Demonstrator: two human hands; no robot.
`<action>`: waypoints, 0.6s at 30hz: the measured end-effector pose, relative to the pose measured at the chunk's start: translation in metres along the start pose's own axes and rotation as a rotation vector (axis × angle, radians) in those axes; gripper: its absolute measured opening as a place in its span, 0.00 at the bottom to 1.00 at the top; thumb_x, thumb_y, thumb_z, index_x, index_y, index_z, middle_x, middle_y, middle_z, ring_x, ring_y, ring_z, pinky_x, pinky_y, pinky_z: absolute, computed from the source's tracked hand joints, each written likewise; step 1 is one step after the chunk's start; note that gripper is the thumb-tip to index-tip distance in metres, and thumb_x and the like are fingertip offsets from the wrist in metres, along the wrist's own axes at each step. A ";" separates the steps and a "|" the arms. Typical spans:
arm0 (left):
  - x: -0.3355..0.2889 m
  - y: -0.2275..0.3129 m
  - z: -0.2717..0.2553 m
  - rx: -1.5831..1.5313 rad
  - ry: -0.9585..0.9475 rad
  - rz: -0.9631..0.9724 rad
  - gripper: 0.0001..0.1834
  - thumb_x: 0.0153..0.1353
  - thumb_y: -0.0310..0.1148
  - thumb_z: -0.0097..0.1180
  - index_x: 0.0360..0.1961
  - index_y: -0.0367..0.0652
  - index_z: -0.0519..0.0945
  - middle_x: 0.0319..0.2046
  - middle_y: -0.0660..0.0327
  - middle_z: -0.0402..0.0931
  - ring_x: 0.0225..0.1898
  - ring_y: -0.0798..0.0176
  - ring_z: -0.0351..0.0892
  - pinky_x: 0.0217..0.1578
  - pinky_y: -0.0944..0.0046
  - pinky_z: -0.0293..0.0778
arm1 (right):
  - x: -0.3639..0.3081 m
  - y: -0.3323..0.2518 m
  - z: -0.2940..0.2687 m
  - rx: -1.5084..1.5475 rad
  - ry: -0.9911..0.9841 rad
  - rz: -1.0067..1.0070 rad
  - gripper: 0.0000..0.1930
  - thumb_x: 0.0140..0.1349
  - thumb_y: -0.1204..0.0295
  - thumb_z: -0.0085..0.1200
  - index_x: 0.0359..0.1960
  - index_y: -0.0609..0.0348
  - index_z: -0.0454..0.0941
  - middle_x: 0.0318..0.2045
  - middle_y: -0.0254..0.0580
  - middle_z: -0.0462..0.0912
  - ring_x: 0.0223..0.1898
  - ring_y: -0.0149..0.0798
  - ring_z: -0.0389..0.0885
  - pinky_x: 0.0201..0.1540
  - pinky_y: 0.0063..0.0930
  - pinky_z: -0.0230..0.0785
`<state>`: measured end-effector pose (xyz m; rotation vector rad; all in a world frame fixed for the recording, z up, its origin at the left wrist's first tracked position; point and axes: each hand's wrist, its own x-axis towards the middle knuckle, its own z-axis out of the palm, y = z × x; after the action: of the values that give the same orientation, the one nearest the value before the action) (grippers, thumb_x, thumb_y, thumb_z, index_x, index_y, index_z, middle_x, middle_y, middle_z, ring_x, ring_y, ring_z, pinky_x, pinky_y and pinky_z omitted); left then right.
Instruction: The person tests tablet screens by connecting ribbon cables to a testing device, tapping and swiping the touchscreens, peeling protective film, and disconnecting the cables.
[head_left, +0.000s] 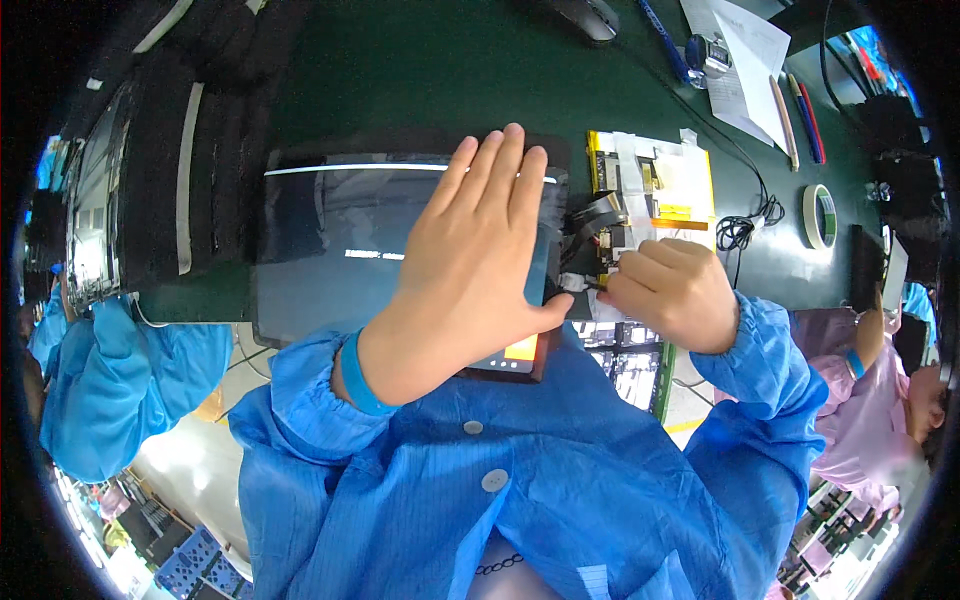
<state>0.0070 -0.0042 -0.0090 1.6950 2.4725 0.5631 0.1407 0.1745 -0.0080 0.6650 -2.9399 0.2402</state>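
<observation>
My left hand lies stretched out over a dark tablet screen, fingers together and pointing away from me, thumb out to the right. A white line and a short row of lit text show on the screen. Just right of it lies an opened device with a yellow-edged battery pack, tape strips and a circuit board. My right hand is closed at the board's near edge, beside a small pale plug. Its curled fingers hide whatever is in their grip.
A coiled black cable and a tape roll lie to the right. Farther back are pens, a paper sheet and a mouse. A black-framed panel stands left. Co-workers sit at both sides.
</observation>
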 end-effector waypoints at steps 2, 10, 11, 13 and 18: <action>0.000 0.002 0.000 0.002 -0.033 -0.021 0.53 0.37 0.46 0.68 0.61 0.30 0.57 0.63 0.40 0.54 0.66 0.46 0.54 0.68 0.53 0.45 | -0.006 0.006 0.000 0.054 -0.003 0.009 0.08 0.49 0.66 0.57 0.25 0.54 0.72 0.23 0.33 0.69 0.27 0.34 0.74 0.26 0.29 0.69; 0.004 -0.003 -0.012 0.045 -0.104 0.024 0.56 0.36 0.48 0.69 0.64 0.33 0.54 0.65 0.42 0.51 0.67 0.45 0.51 0.68 0.51 0.42 | -0.097 0.023 -0.067 0.413 0.558 1.075 0.16 0.67 0.65 0.43 0.22 0.59 0.72 0.15 0.25 0.64 0.16 0.20 0.61 0.18 0.19 0.48; 0.002 -0.004 -0.015 0.076 -0.133 0.028 0.55 0.41 0.50 0.66 0.65 0.33 0.52 0.66 0.42 0.50 0.68 0.46 0.49 0.68 0.51 0.40 | -0.104 0.034 -0.070 0.733 0.773 1.230 0.15 0.68 0.62 0.41 0.34 0.60 0.76 0.15 0.23 0.64 0.16 0.18 0.59 0.20 0.16 0.45; -0.002 -0.006 -0.017 0.069 -0.110 0.041 0.54 0.45 0.50 0.63 0.66 0.33 0.50 0.66 0.43 0.49 0.68 0.46 0.49 0.68 0.51 0.40 | -0.103 0.044 -0.070 1.085 1.083 1.197 0.20 0.68 0.61 0.41 0.48 0.67 0.74 0.23 0.36 0.73 0.24 0.24 0.68 0.28 0.15 0.56; -0.035 -0.019 -0.047 0.088 0.140 -0.035 0.36 0.58 0.41 0.50 0.64 0.33 0.57 0.65 0.47 0.56 0.67 0.49 0.53 0.67 0.54 0.41 | -0.111 -0.018 -0.030 0.768 1.138 0.791 0.19 0.65 0.66 0.41 0.47 0.73 0.73 0.42 0.59 0.78 0.39 0.44 0.78 0.46 0.30 0.69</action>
<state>-0.0097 -0.0542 0.0231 1.6942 2.6554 0.5970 0.2507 0.2103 0.0068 -0.5252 -1.7487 1.3049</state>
